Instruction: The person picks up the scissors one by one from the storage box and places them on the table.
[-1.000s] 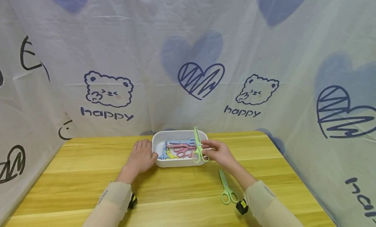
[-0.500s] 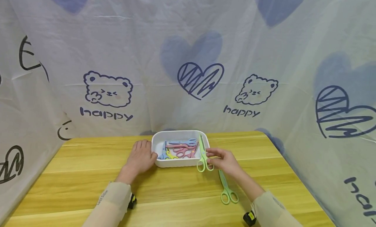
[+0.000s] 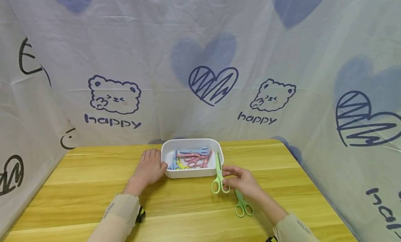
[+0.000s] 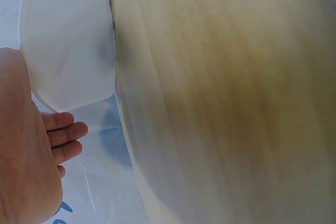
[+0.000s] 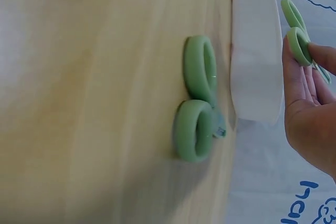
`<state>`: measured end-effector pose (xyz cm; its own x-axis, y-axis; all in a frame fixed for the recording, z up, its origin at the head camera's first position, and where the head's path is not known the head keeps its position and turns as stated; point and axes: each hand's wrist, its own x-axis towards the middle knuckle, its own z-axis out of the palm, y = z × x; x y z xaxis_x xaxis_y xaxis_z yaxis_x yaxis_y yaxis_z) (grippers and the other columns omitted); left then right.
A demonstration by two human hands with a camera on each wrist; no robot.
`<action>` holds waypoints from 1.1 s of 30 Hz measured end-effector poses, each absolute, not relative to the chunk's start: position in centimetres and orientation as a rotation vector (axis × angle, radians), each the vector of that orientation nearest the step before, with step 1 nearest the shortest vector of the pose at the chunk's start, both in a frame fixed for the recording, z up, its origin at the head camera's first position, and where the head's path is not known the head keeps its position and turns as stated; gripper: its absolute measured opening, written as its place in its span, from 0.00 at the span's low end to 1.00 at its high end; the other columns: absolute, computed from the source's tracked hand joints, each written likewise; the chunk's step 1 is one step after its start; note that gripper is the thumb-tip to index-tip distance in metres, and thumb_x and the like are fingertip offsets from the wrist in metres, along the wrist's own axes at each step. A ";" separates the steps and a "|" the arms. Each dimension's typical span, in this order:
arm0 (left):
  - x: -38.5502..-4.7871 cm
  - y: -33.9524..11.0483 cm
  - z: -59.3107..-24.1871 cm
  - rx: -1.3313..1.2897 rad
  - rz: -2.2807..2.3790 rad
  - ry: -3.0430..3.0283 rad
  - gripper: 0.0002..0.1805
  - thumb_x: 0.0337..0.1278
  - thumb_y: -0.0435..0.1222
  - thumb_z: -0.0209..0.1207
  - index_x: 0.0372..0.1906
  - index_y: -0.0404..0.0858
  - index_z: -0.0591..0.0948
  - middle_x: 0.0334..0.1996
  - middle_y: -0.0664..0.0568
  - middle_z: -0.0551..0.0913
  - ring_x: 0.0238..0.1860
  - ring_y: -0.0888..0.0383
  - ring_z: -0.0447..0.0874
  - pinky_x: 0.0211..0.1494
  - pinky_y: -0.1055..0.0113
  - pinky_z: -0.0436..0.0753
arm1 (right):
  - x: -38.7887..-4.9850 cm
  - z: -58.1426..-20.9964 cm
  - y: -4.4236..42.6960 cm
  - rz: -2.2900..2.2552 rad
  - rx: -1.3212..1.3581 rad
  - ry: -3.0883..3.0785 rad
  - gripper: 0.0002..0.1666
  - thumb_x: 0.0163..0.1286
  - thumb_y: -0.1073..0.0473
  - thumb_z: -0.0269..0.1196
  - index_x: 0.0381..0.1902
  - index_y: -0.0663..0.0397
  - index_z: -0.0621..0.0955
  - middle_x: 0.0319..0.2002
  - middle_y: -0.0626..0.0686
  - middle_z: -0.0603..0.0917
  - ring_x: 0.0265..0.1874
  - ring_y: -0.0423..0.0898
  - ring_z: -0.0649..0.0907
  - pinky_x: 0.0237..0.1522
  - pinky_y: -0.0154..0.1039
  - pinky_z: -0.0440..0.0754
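Observation:
A white plastic box (image 3: 193, 173) stands near the back of the table, holding several pairs of scissors in blue, pink and yellow. My left hand (image 3: 149, 166) rests at its left end, thumb at the rim; in the left wrist view the fingers (image 4: 67, 136) are fairly straight beside the box. Between thumb and fingers my right hand (image 3: 242, 181) pinches green scissors (image 3: 216, 184) by a handle loop, blades pointing away over the box's front right corner. Another pair of green scissors (image 3: 243, 208) lies on the table below that hand, its blades partly hidden by it.
The wooden table (image 3: 175, 214) ends at a printed cloth (image 3: 156, 78) that hangs behind it and on both sides. A black and yellow device (image 3: 141, 215) sits at the left wrist, another (image 3: 272, 239) at the right.
My right hand has drawn the held green scissors toward me and slightly right, from above the box to its front edge. My left hand, the box and the scissors on the table stay put.

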<state>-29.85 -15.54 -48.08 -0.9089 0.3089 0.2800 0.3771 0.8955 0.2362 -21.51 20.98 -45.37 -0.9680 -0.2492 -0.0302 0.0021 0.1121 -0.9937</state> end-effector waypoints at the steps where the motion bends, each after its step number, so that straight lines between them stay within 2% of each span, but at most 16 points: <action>1: -29.8 -15.5 -48.1 -0.518 -0.420 -2.827 0.27 0.69 0.42 0.50 0.58 0.21 0.71 0.54 0.32 0.73 0.59 0.36 0.67 0.74 0.40 0.61 | -21.4 -45.4 21.1 -1.950 -0.251 2.193 0.34 0.67 0.70 0.66 0.69 0.76 0.71 0.53 0.65 0.82 0.35 0.45 0.87 0.43 0.40 0.89; 9: -29.6 -15.5 -47.9 -0.508 -0.414 -2.817 0.27 0.68 0.41 0.50 0.57 0.20 0.71 0.52 0.32 0.73 0.58 0.35 0.67 0.73 0.40 0.62 | -20.7 -46.3 21.7 -1.913 -0.327 2.114 0.35 0.65 0.72 0.64 0.68 0.81 0.68 0.52 0.64 0.78 0.33 0.47 0.88 0.44 0.45 0.90; 17: -29.9 -15.6 -48.2 -0.510 -0.410 -2.823 0.27 0.69 0.42 0.50 0.58 0.20 0.71 0.54 0.32 0.73 0.59 0.35 0.67 0.75 0.39 0.61 | -20.4 -47.1 21.9 -1.858 -0.364 2.055 0.33 0.65 0.72 0.64 0.66 0.81 0.70 0.53 0.65 0.81 0.32 0.48 0.87 0.39 0.43 0.90; 24: -29.5 -15.4 -47.7 -0.508 -0.409 -2.823 0.26 0.68 0.41 0.50 0.57 0.20 0.71 0.52 0.32 0.73 0.58 0.35 0.68 0.74 0.40 0.62 | -20.2 -47.6 21.6 -1.787 -0.368 2.066 0.32 0.64 0.72 0.66 0.65 0.78 0.71 0.49 0.61 0.83 0.30 0.50 0.87 0.35 0.40 0.89; 33: -29.6 -15.4 -47.8 -0.514 -0.413 -2.815 0.26 0.67 0.41 0.50 0.56 0.21 0.71 0.51 0.33 0.73 0.58 0.35 0.67 0.73 0.40 0.62 | -20.2 -47.9 21.4 -1.717 -0.325 2.091 0.35 0.62 0.71 0.67 0.65 0.78 0.70 0.49 0.60 0.82 0.33 0.49 0.87 0.41 0.44 0.90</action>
